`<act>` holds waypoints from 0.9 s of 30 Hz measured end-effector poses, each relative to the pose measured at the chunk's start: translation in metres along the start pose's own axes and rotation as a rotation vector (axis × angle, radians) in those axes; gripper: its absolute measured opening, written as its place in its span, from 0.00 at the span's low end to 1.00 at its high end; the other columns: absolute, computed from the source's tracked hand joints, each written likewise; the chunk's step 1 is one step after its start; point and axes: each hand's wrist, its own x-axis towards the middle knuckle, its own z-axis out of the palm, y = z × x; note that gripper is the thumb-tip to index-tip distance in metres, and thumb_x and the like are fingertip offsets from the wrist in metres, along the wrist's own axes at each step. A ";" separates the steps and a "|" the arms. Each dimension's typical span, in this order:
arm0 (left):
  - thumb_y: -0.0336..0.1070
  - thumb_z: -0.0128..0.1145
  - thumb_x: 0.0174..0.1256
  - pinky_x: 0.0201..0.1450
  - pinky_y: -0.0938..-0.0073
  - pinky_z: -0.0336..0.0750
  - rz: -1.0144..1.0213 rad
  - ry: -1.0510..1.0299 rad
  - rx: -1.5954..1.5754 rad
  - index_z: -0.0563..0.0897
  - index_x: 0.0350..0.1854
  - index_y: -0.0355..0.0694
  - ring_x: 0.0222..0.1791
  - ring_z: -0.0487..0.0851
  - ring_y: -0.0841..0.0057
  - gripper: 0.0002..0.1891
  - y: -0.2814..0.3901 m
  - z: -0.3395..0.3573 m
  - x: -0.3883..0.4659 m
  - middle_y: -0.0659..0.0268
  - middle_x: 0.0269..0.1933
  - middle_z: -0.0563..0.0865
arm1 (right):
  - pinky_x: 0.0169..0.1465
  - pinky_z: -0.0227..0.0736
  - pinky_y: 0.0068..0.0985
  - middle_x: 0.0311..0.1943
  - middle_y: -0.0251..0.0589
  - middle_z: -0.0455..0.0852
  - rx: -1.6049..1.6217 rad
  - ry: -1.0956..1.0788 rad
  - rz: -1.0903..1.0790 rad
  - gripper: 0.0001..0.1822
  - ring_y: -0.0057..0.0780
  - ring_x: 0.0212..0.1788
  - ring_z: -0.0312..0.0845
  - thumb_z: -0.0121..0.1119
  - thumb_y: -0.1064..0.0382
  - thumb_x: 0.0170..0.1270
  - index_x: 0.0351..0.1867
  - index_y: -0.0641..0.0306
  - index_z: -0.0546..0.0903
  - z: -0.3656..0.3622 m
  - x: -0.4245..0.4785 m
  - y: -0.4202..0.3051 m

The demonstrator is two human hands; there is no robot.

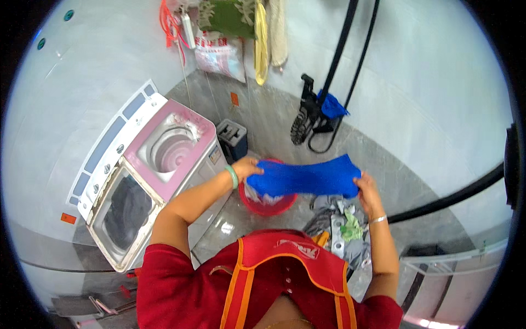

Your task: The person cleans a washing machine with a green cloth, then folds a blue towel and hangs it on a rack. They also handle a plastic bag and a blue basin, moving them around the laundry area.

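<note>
A blue cloth [306, 179] is stretched sideways between my two hands, in mid-air in front of me. My left hand [246, 168] pinches its left end, and my right hand [367, 191] grips the right end. Under the cloth's left part stands a red basin [269, 209] on the floor, partly hidden, with pale cloth [263, 197] inside. To the left is a twin-tub washing machine [170, 105] with a pink top. Its round wash tub [174, 152] lies uncovered, and the clear-windowed lid [127, 209] of the other side appears lowered.
Below my right hand, a pile of grey plastic and cloth [328, 214] lies on the floor with a green crumpled piece [352, 228]. A dark bin [233, 137] stands beside the machine. Black hoses [341, 45] hang along the wall; bags [220, 57] hang in the corner.
</note>
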 end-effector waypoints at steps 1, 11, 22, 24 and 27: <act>0.28 0.60 0.53 0.31 0.73 0.78 0.104 -0.062 -0.298 0.76 0.45 0.30 0.27 0.81 0.75 0.16 0.006 0.003 0.000 0.60 0.32 0.83 | 0.40 0.71 0.18 0.32 0.34 0.79 -0.015 0.057 0.004 0.14 0.20 0.34 0.74 0.51 0.73 0.56 0.46 0.67 0.72 0.001 0.003 -0.004; 0.34 0.61 0.55 0.43 0.78 0.73 0.391 0.017 0.105 0.77 0.47 0.37 0.38 0.78 0.79 0.17 0.087 -0.003 -0.032 0.62 0.42 0.80 | 0.43 0.70 0.21 0.36 0.39 0.79 -0.339 -0.029 -0.156 0.26 0.24 0.36 0.75 0.56 0.74 0.54 0.58 0.66 0.68 0.012 -0.009 -0.051; 0.39 0.58 0.55 0.46 0.73 0.71 0.724 0.136 0.736 0.80 0.38 0.34 0.43 0.79 0.68 0.13 0.083 0.014 -0.030 0.55 0.43 0.80 | 0.39 0.69 0.31 0.31 0.52 0.78 -1.018 0.134 -0.427 0.12 0.45 0.36 0.76 0.59 0.62 0.54 0.35 0.68 0.76 -0.007 0.014 -0.050; 0.40 0.55 0.58 0.44 0.75 0.73 0.265 -0.070 0.315 0.80 0.40 0.33 0.41 0.81 0.73 0.15 0.084 0.017 -0.021 0.57 0.43 0.82 | 0.36 0.69 0.31 0.28 0.51 0.78 -0.996 0.183 -0.304 0.13 0.44 0.33 0.76 0.58 0.58 0.55 0.34 0.68 0.76 -0.007 0.021 -0.048; 0.43 0.51 0.62 0.39 0.76 0.76 0.163 -0.074 -0.238 0.79 0.44 0.33 0.35 0.81 0.78 0.18 0.076 0.046 -0.010 0.61 0.40 0.84 | 0.33 0.69 0.32 0.23 0.49 0.79 -1.038 0.255 -0.250 0.14 0.39 0.28 0.77 0.57 0.55 0.57 0.33 0.67 0.76 0.008 0.033 -0.038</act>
